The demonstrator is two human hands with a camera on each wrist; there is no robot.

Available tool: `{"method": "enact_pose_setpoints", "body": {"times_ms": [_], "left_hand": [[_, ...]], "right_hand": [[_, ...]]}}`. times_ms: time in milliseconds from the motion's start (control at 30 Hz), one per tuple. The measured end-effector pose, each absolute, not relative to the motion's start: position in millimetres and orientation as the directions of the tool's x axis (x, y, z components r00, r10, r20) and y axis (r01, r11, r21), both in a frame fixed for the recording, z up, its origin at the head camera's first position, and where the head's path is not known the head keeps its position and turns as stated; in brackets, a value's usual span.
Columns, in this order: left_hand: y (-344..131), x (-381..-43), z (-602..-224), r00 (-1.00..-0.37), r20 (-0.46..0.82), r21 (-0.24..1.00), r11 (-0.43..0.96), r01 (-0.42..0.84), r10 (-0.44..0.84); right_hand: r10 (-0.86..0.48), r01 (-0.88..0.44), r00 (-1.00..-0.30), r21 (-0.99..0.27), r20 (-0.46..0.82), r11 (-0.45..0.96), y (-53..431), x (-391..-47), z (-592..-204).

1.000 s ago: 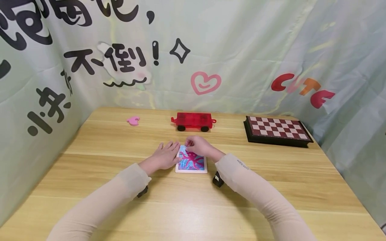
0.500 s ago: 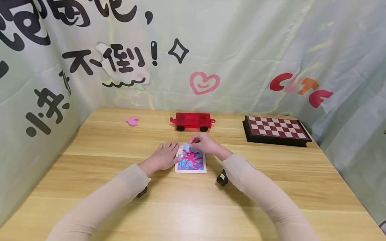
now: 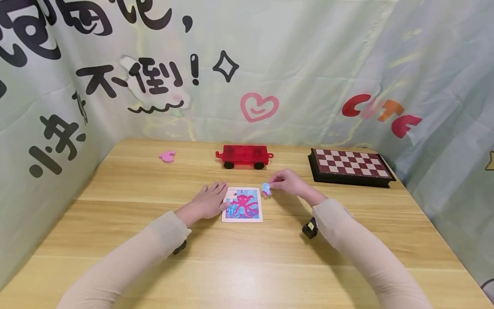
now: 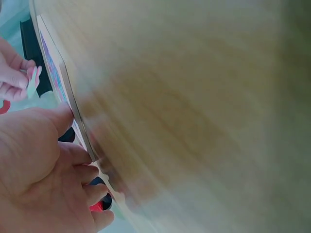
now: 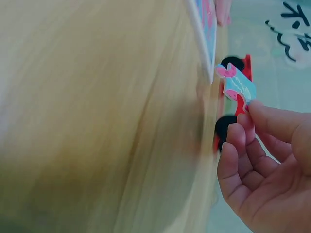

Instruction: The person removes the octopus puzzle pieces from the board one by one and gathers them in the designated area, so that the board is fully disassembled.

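Observation:
A square jigsaw puzzle (image 3: 247, 210) with a pink octopus on blue lies in a pale frame mid-table, a bare gap showing at its upper left. My left hand (image 3: 208, 201) rests along the puzzle's left edge, fingers straight, thumb over the frame. To the right of the puzzle, my right hand (image 3: 288, 183) pinches a light blue and pink puzzle piece (image 3: 266, 189) between thumb and fingertips. In the right wrist view the puzzle piece (image 5: 237, 83) sticks out beyond the fingertips, above the table.
Behind the puzzle stands a red toy wagon (image 3: 245, 155) with black wheels. A pink heart-like piece (image 3: 167, 156) lies at the back left. A folding chessboard (image 3: 351, 167) sits at the back right. A printed curtain (image 3: 308, 77) borders the wooden table (image 3: 231, 266).
My right hand has lifted a puzzle piece out of the puzzle's upper left and carried it right, past the frame. My left hand has stayed at the left edge.

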State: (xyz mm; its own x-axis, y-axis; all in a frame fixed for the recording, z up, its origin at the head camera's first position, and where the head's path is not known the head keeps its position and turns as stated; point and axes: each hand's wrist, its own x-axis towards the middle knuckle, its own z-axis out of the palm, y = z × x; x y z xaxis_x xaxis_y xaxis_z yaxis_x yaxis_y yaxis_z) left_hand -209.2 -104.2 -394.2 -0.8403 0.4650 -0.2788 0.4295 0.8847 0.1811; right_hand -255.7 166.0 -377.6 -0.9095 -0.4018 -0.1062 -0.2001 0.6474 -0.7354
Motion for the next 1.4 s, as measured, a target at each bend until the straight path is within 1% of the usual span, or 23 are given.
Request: {"method": "enact_pose_setpoints", "body": {"times_ms": [200, 400, 600, 867, 1400], "left_hand": [[-106.3, -207.7, -394.1, -0.835, -0.28, 0.18, 0.881, 0.439, 0.473], [-106.6, -207.6, -393.9, -0.833, -0.282, 0.185, 0.878, 0.441, 0.477], [-105.6, -207.6, -392.5, -0.829, -0.275, 0.202, 0.872, 0.445, 0.487], [-104.9, -208.6, -395.4, -0.832, -0.283, 0.187, 0.878, 0.441, 0.478], [-105.3, -210.7, -395.7, -0.831, -0.289, 0.173, 0.879, 0.444, 0.476]], "right_hand": [[-0.391, -0.18, -0.909, -0.706, -0.147, 0.685, 183.4, -258.8, -386.5], [-0.372, -0.155, -0.911, -0.686, -0.18, 0.711, 189.7, -260.0, -390.9], [-0.355, -0.166, -0.919, -0.646, -0.173, 0.745, 189.5, -259.3, -390.8], [-0.343, -0.169, -0.923, -0.617, -0.174, 0.768, 189.9, -261.9, -394.5], [-0.345, -0.183, -0.924, -0.607, -0.162, 0.773, 187.7, -261.4, -391.7]]}}
